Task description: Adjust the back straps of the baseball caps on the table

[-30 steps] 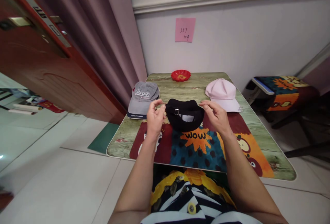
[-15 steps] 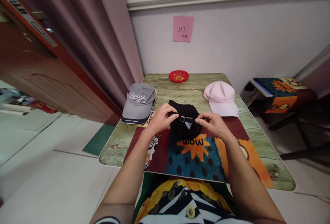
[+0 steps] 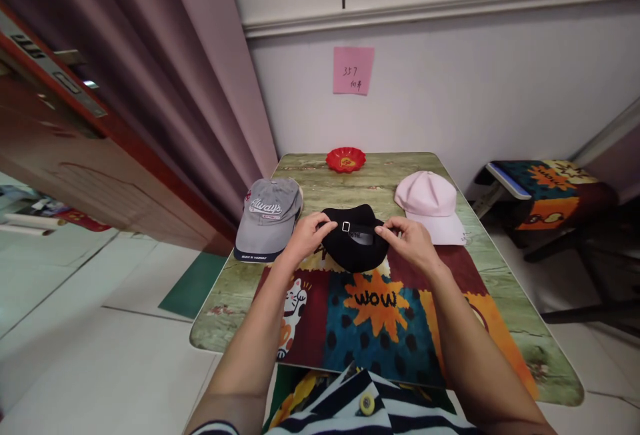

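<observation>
A black cap [image 3: 356, 251] is held between my two hands over the middle of the table, its back opening and strap buckle facing me. My left hand [image 3: 311, 233] pinches the cap's edge on the left, near the small metal buckle [image 3: 346, 227]. On the other side my right hand [image 3: 409, 240] pinches the edge at the right end of the opening. A grey cap [image 3: 267, 218] with "Always" lettering and a dark-edged brim lies left of my left hand. To the right of my right hand sits a pink cap [image 3: 430, 205], brim towards me.
The wood-patterned table [image 3: 300, 163] stands against the wall, with a red scalloped dish [image 3: 346, 159] at its back. A colourful "WOW" mat [image 3: 375, 328] covers its front. A stool [image 3: 545, 188] is at right; a wooden door [image 3: 125, 175] and curtain are at left.
The black cap has tilted in my hands, so its back opening shows wider and more of the mat's "WOW" print is uncovered. The whole view has shifted slightly upward.
</observation>
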`<action>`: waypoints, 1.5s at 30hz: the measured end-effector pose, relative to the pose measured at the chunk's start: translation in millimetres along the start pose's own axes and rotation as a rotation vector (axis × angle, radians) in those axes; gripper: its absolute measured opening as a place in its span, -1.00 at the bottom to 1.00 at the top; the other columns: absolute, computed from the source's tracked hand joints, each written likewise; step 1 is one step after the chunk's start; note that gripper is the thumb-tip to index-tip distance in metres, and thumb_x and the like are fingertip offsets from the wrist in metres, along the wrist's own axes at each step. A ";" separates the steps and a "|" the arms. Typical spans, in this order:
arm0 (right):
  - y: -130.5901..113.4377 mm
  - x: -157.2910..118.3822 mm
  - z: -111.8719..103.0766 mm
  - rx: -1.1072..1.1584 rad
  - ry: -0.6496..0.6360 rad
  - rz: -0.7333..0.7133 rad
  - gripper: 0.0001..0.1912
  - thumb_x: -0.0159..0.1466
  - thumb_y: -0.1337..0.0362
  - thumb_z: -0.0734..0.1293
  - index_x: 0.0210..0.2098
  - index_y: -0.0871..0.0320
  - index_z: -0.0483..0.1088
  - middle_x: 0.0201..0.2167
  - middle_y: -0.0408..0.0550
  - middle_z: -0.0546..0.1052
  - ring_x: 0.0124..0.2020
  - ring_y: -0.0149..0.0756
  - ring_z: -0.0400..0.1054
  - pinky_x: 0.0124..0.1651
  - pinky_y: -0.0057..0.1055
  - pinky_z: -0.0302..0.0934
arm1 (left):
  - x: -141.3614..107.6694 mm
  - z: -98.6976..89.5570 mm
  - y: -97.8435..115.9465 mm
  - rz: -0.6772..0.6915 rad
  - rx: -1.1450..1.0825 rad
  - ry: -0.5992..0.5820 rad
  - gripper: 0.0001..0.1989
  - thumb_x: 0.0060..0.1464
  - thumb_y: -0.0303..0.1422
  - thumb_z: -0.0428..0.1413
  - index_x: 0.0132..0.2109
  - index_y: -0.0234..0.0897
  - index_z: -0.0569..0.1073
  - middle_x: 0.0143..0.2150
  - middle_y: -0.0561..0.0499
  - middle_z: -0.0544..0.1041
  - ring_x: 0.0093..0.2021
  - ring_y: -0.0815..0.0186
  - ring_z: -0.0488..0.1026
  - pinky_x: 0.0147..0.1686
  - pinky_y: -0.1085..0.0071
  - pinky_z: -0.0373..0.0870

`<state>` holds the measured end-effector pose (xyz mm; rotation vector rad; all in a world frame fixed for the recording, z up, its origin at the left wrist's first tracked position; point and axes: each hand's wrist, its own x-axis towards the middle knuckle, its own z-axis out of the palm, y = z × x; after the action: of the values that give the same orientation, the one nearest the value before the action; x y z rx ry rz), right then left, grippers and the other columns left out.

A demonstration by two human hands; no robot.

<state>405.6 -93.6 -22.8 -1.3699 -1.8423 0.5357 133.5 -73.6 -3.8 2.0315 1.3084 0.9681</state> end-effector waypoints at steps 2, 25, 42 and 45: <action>-1.8 2.9 1.0 -0.072 0.001 -0.025 -0.65 0.31 -0.03 0.34 -0.42 0.08 0.53 -0.43 -0.11 0.61 -0.38 -0.21 0.45 -0.30 -0.33 0.20 | -1.3 -2.8 -5.6 -0.053 -0.017 -0.066 -0.72 0.18 -0.16 0.11 -0.36 -0.25 0.54 -0.40 0.02 0.52 -0.34 0.30 0.42 -0.32 0.45 0.30; -65.3 21.8 4.9 -0.054 -0.245 -0.197 -0.74 0.38 0.18 0.25 -0.35 0.06 0.52 -0.53 -0.23 0.56 -0.49 -0.33 0.37 0.06 -0.23 0.21 | -7.7 -18.8 31.0 -0.212 -0.349 -0.241 -0.86 0.01 -0.26 0.26 -0.34 -0.24 0.58 -0.60 0.14 0.33 -0.64 0.45 0.14 -0.64 0.52 0.03; -53.2 22.3 18.7 0.162 -0.310 -0.107 -0.73 0.38 0.16 0.26 -0.28 0.11 0.57 -0.46 -0.14 0.58 -0.40 -0.29 0.40 -0.24 -0.37 0.21 | -0.5 -4.6 21.4 -0.152 -0.350 -0.349 -0.77 0.10 -0.22 0.19 -0.23 -0.32 0.57 -0.39 0.08 0.46 -0.38 0.39 0.31 -0.36 0.49 0.21; -44.6 23.0 6.9 0.153 -0.221 -0.133 -0.72 0.40 0.13 0.25 -0.13 0.06 0.58 -0.32 -0.08 0.64 -0.21 -0.19 0.48 -0.03 -0.26 0.27 | -2.5 -12.3 23.1 -0.172 -0.235 -0.282 -0.71 0.13 -0.16 0.18 -0.16 -0.31 0.57 -0.43 0.10 0.43 -0.48 0.42 0.23 -0.48 0.49 0.14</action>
<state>369.8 -86.2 12.3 -1.1139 -2.0063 0.7667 135.4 -84.2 20.1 1.7699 1.1385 0.6924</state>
